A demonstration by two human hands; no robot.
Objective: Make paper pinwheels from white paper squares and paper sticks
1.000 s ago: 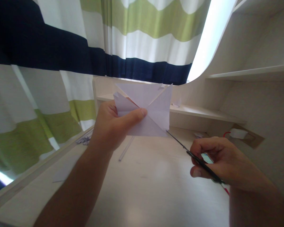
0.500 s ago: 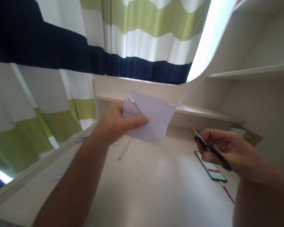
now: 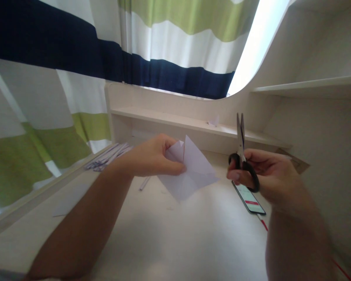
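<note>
The left hand (image 3: 152, 160) pinches a folded sheet of white paper (image 3: 190, 173) between thumb and fingers at the sheet's 9 o'clock edge, so most of it hangs free toward the scissors. That looks like a way of keeping the fingers off the open side while the folds stay stacked. The paper floats above the bench (image 3: 175, 242), not touching it, roughly in the middle of the view. Its folded peak points to 12 o'clock and its lowest corner to 6 o'clock, so its long axis runs near vertical, with a side corner reaching toward 3 o'clock.

The right hand (image 3: 263, 173) has its grip closed through the black loops of the scissors (image 3: 242, 156). The blades stand almost straight up, tips at 12 o'clock, handles at 6 o'clock, and they lie together or nearly so. Held this way, the points face away from both hands and the paper, which sits at 9 o'clock from the scissors and apart from them.

A phone (image 3: 249, 198) lies flat on the bench just below the right hand, screen lit. Thin strips (image 3: 108, 156) lie at 10 o'clock from the left hand, near the striped curtain (image 3: 76, 50). A paper scrap (image 3: 214, 121) rests on the shelf (image 3: 163, 117) behind.
</note>
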